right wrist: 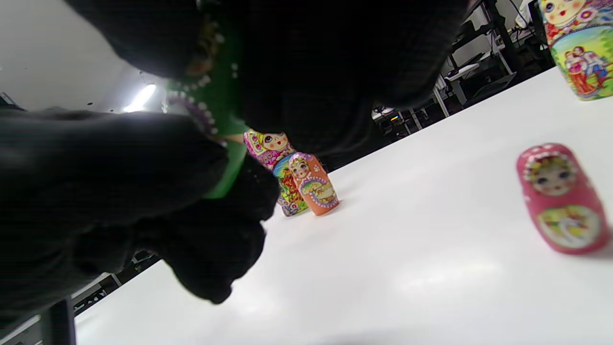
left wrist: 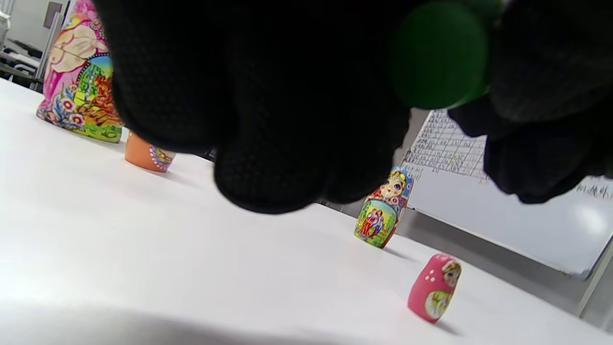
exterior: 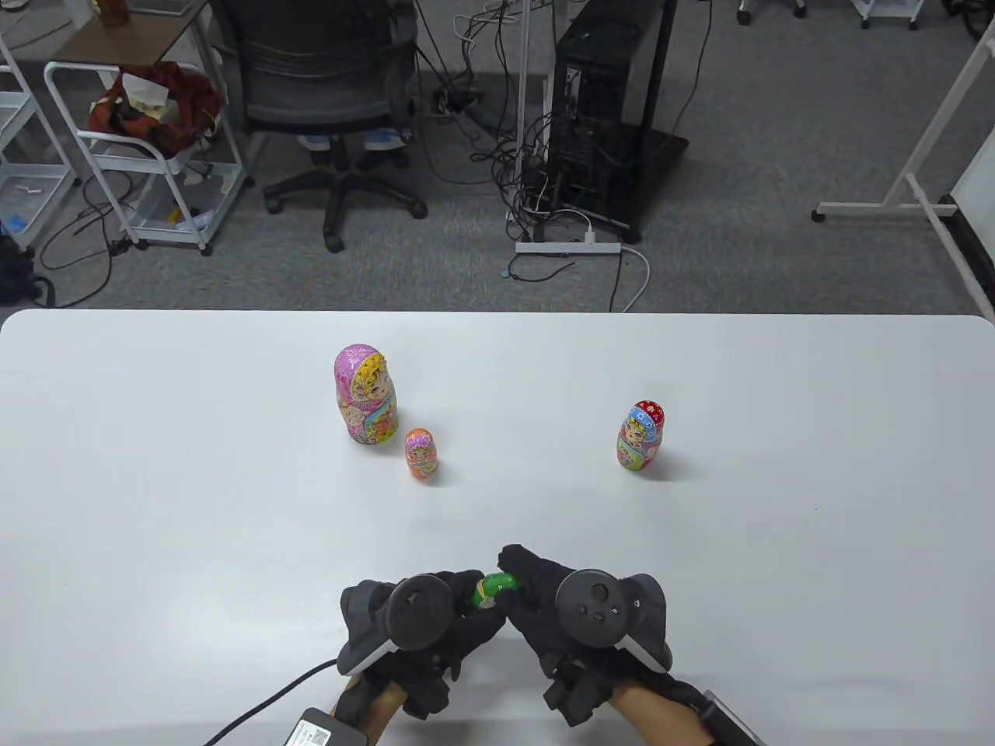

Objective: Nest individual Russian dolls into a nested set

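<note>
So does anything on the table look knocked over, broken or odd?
Nothing stands out. The pink doll, orange doll, blue doll and small red doll all stand upright and closed; both hands hold the green doll.

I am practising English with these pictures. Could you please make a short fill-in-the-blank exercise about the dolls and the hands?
1. Both hands hold the ____ doll.
2. The orange doll stands beside the ____ pink doll.
3. The small red doll is hidden in the ____ view.
4. The doll with the blue scarf stands ____.

Missing words: green; tall; table; upright
</note>
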`<state>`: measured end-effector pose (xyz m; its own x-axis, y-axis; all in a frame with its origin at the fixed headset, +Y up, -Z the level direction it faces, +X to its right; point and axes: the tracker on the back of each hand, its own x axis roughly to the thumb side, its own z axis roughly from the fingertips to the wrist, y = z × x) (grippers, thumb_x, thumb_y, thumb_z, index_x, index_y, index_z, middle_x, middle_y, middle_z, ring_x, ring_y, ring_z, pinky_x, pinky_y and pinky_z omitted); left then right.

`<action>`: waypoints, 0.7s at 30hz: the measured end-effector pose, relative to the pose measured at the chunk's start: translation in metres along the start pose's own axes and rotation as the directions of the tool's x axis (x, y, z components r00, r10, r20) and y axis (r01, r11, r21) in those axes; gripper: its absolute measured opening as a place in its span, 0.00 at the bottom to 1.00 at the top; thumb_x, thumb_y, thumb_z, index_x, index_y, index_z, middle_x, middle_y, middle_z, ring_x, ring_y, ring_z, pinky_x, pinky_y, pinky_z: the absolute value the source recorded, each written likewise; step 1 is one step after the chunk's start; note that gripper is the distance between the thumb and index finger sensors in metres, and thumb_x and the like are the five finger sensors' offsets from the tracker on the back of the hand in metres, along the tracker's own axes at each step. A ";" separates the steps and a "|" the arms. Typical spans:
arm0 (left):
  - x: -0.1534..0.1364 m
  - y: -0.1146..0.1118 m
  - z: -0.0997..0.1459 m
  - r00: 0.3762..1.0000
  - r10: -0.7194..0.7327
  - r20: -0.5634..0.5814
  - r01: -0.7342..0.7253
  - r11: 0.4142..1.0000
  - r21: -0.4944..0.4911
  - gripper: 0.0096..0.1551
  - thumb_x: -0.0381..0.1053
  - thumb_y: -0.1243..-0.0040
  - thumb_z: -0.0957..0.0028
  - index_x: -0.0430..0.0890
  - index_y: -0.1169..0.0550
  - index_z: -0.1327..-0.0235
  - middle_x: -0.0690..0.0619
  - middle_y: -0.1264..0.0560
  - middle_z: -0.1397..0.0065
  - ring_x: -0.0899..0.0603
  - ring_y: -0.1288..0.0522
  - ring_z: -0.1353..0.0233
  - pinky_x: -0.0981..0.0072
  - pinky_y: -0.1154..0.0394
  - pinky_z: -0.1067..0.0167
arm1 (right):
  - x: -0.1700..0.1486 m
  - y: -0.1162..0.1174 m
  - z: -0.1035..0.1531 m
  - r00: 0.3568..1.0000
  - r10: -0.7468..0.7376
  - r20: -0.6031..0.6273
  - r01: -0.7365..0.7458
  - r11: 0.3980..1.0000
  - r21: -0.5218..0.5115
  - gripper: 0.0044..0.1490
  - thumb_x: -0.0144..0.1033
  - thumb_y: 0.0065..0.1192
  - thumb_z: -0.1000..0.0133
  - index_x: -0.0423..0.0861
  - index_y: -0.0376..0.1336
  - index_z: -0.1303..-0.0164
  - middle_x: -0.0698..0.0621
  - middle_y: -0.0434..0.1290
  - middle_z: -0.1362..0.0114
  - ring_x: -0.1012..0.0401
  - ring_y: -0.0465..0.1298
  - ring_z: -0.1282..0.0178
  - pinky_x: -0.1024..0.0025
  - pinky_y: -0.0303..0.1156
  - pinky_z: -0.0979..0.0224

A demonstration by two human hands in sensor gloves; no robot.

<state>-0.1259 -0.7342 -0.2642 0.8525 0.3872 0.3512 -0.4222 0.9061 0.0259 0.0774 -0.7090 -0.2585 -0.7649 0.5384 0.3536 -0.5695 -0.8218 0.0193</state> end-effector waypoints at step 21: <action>-0.002 -0.011 -0.002 0.990 -0.143 0.006 0.143 0.988 -0.064 0.41 0.73 0.36 0.62 0.51 0.21 0.40 0.54 0.14 0.43 0.51 0.13 0.47 0.54 0.18 0.43 | -0.103 -0.013 -0.016 0.682 0.585 -0.440 -0.430 0.807 0.405 0.48 0.58 0.65 0.47 0.60 0.44 0.22 0.45 0.70 0.30 0.53 0.79 0.44 0.52 0.73 0.36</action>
<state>-0.1222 -0.7440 -0.2673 0.9022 0.2525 0.3496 -0.2752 0.9612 0.0162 0.1589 -0.7515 -0.3100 -0.9868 -0.0312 -0.1590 -0.0084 -0.9701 0.2425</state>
